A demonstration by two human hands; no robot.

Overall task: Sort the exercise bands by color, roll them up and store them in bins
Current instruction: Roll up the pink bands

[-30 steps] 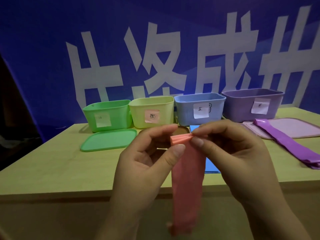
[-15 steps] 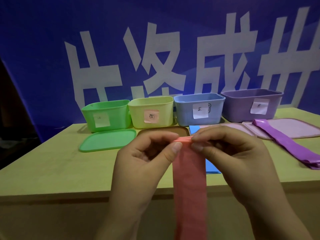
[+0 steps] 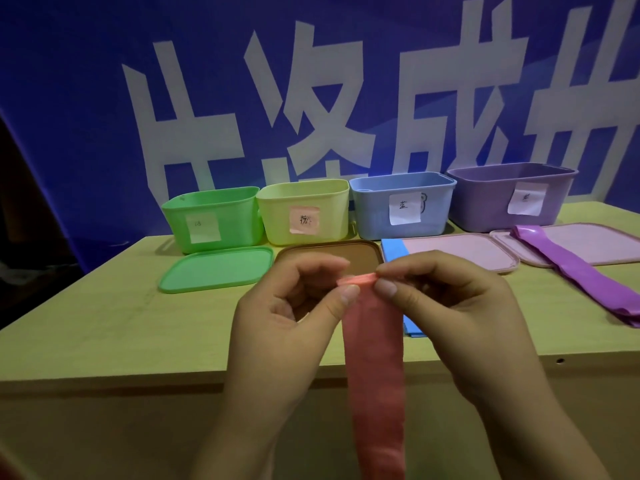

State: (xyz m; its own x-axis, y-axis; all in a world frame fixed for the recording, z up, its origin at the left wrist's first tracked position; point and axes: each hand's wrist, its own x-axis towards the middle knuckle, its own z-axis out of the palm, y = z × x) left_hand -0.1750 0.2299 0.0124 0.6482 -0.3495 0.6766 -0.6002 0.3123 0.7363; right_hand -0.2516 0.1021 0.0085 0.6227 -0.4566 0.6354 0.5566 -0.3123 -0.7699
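A pink exercise band [image 3: 375, 368] hangs straight down in front of the table's edge. Its top end is folded into a thin roll, which my left hand [image 3: 294, 317] and my right hand [image 3: 450, 313] pinch between thumbs and fingers from either side. A blue band [image 3: 394, 252] lies flat behind my right hand, mostly hidden. A purple band [image 3: 585, 275] lies stretched across the table at the right. At the back stand a green bin [image 3: 214, 220], a yellow bin [image 3: 304, 211], a blue bin [image 3: 401, 206] and a purple bin [image 3: 509, 197], each labelled.
Lids lie in front of the bins: a green lid [image 3: 216, 273], a brown lid [image 3: 329, 254] and two pink lids [image 3: 460, 249] [image 3: 588, 242]. The wooden table [image 3: 104, 323] ends just below my hands. A blue banner with white characters fills the background.
The rolled top of the pink band has got thinner and flatter between my fingers. Both hands have stayed in about the same place above the table's front edge.
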